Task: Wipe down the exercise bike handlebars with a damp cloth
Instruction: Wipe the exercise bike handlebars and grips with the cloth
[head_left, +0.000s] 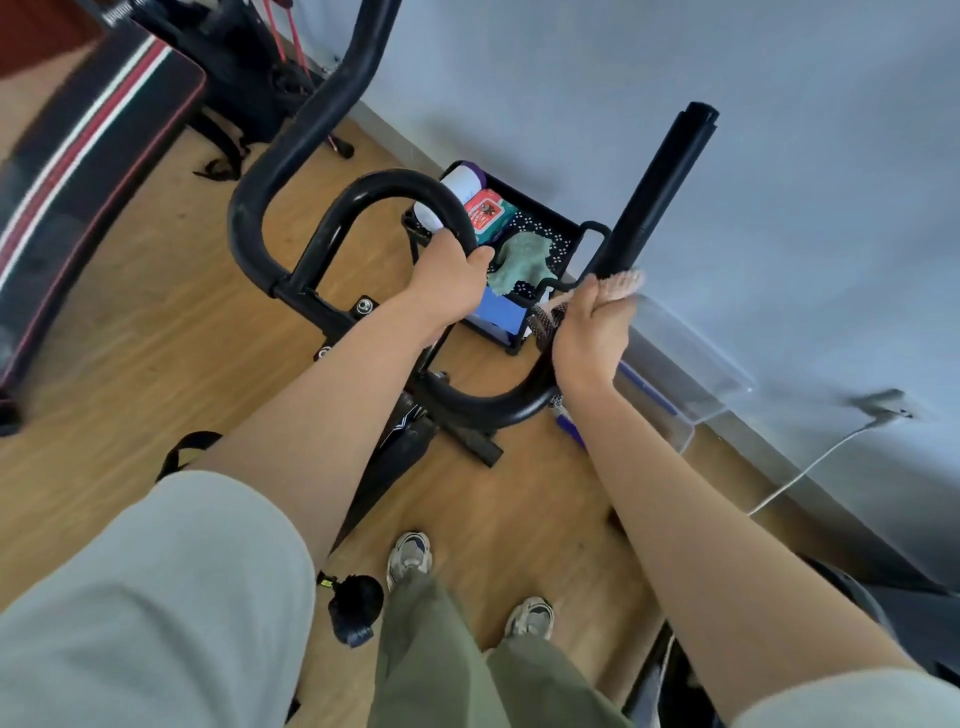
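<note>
Hands both on the bike. The right hand is curled round a patterned cloth, clamping it against the handlebars where the lower curve meets the upright right grip. One end of the cloth shows pale and blurred above the thumb. A darker, speckled part sticks out on the inner side of the fist and again below the wrist. The left hand grips the inner loop, fingers and thumb wrapped round the bar. Beyond the bars, on the wooden floor, a black caddy stands near the wall. It holds a red-and-teal wipes pack and a green rag. Weight bench at far left, well apart from the caddy.
</note>
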